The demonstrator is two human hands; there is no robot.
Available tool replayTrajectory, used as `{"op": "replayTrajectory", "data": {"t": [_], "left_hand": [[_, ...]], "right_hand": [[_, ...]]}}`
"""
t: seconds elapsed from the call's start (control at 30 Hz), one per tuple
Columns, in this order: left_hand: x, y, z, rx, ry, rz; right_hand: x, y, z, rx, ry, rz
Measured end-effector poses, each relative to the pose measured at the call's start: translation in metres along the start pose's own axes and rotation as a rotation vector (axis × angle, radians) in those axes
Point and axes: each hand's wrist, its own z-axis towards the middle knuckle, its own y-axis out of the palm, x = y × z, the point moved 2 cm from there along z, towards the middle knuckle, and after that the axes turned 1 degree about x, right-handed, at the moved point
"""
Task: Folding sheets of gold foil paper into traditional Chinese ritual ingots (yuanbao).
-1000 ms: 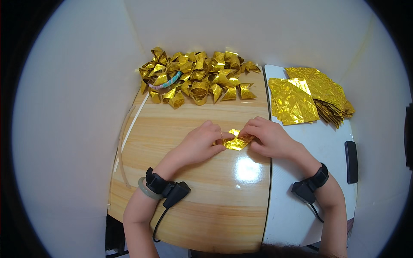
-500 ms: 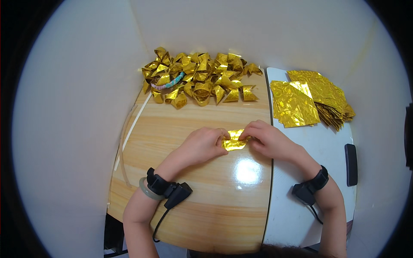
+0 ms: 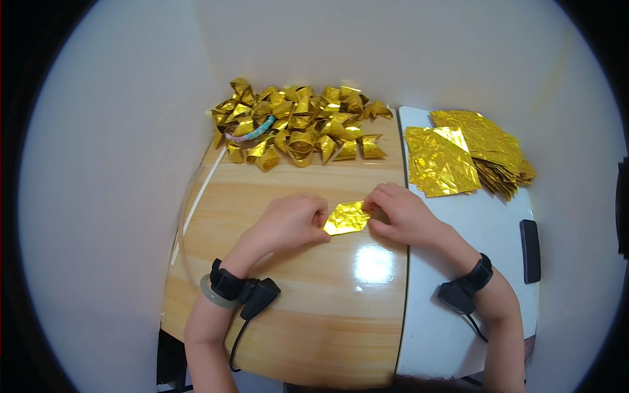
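Note:
Between my hands, just above the wood-grain table, is a folded piece of gold foil paper (image 3: 347, 218), now a wide shape with pointed ends. My left hand (image 3: 293, 221) pinches its left corner, with the fingers curled and the thumb below. The right end sits between the thumb and fingers of my right hand (image 3: 405, 215). Beyond them lies a heap of folded gold paper ingots (image 3: 301, 145), with a pink and blue braided band (image 3: 252, 134) among them. Stacks of flat gold foil sheets (image 3: 442, 164) rest on the white board at the right.
The wood-grain table (image 3: 314, 314) meets the white board (image 3: 432, 327) along a dark seam. A dark oblong object (image 3: 530, 251) lies at the board's right side. Pale walls enclose the back and sides. Black devices with cables are strapped to both wrists.
The foil paper has gone from a narrow folded strip to a wider, flatter shape. My left hand has moved left, away from my right hand. The whole view has shifted slightly.

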Motion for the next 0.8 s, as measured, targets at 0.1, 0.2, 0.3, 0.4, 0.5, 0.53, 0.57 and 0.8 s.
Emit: {"op": "replayTrajectory", "data": {"t": [0.1, 0.2, 0.3, 0.4, 0.5, 0.53, 0.57, 0.8], "left_hand": [[0.008, 0.002, -0.003, 0.296, 0.321, -0.095], [0.009, 0.013, 0.002, 0.320, 0.399, -0.126], [0.006, 0.019, 0.005, 0.387, 0.335, -0.108], [0.009, 0.021, 0.005, 0.292, 0.308, -0.052], [0.009, 0.021, 0.003, 0.319, 0.338, -0.045], [0.006, 0.023, 0.004, 0.361, 0.351, -0.059], [0.005, 0.024, 0.004, 0.404, 0.364, -0.074], [-0.006, 0.030, 0.015, 0.303, 0.106, -0.653]], "right_hand": [[-0.006, -0.001, 0.001, 0.017, -0.037, -0.043], [-0.006, -0.001, 0.000, 0.020, -0.042, -0.071], [-0.005, -0.001, 0.001, 0.012, -0.050, -0.089], [-0.007, -0.002, 0.001, 0.006, -0.119, -0.081], [-0.013, -0.003, 0.001, -0.008, -0.167, -0.046], [-0.014, -0.003, 0.001, -0.018, -0.153, -0.034], [-0.014, -0.001, 0.001, -0.019, -0.155, -0.033], [-0.005, 0.010, 0.002, 0.044, 0.126, 0.180]]}}
